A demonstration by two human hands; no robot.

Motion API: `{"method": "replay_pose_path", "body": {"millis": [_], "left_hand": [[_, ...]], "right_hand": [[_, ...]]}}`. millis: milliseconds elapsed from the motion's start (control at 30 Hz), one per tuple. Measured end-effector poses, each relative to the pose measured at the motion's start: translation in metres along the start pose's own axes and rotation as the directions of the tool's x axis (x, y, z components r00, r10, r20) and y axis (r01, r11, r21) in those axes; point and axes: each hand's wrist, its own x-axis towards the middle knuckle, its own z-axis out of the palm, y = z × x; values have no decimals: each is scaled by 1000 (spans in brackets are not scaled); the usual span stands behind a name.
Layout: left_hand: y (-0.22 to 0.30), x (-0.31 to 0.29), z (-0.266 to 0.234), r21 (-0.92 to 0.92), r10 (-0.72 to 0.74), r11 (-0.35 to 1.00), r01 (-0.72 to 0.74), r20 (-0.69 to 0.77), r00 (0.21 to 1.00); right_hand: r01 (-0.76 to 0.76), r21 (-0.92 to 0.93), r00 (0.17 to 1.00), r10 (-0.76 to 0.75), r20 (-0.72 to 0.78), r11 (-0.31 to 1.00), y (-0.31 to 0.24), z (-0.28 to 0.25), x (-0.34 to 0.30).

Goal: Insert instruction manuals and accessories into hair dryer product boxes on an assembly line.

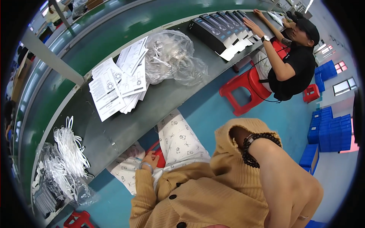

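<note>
Head view: left hand (150,159) near bench (98,137), half-curled, hold unclear; right hand (293,186) well apart from bench, fingertips hidden, can't tell grip.

The scene is viewed from the wearer's head, through the left fisheye camera of a side-by-side pair, aimed steeply downward. The wearer's tan ribbed cardigan with dark buttons (213,193) is seen from above at close range, and the bare right hand (294,192) is shown largest, very near the lens. The long grey-topped bench (163,99) is crossed diagonally by the gaze; a black-clad seated co-worker (298,64) is caught farther off, upper right.
</note>
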Motion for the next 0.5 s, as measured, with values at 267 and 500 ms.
{"method": "replay_pose_path", "body": {"millis": [267,500], "left_hand": [[11,-21,-19,-98,242,963,-253,-111,964],[77,-171,-134,-493,336,843,-217,168,927]], "right_hand": [[86,222,996,-83,-20,971,51,4,15],[-109,634,985,168,-33,766,98,17,42]]}}
